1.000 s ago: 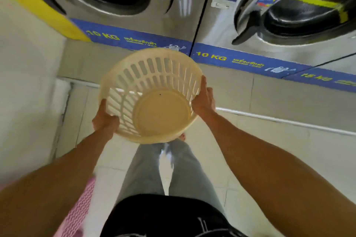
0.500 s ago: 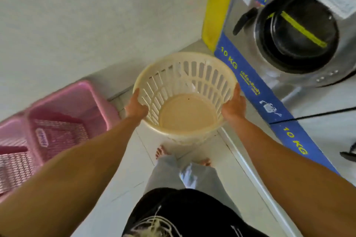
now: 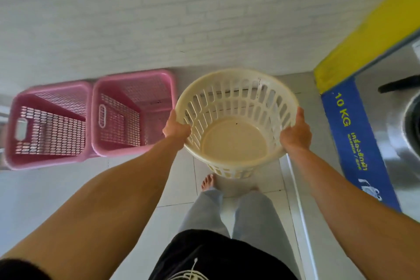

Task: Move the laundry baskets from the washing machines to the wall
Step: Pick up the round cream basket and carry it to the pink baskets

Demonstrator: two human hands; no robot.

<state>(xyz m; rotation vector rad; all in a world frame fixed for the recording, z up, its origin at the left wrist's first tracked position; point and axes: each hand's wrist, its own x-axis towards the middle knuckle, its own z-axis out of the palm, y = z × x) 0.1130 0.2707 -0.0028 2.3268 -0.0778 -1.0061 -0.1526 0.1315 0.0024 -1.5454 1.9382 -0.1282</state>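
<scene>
A round cream laundry basket (image 3: 236,143) with slotted sides hangs in the air in front of me, empty. My left hand (image 3: 176,129) grips its rim on the left and my right hand (image 3: 295,134) grips the rim on the right. Two pink square baskets (image 3: 134,116) (image 3: 47,125) stand side by side on the floor against the white wall (image 3: 159,18), just left of the cream basket. A washing machine (image 3: 400,134) with a blue 10 KG strip is at the right edge.
A yellow panel (image 3: 368,38) runs up beside the washing machine. A raised white plinth edge (image 3: 300,211) lines the floor on the right. My bare feet and grey trousers (image 3: 227,209) are below the basket on the tiled floor.
I have turned left from the washing machines toward the wall, carrying the cream basket. The pink baskets have come fully into view and the cream basket is now beside them.
</scene>
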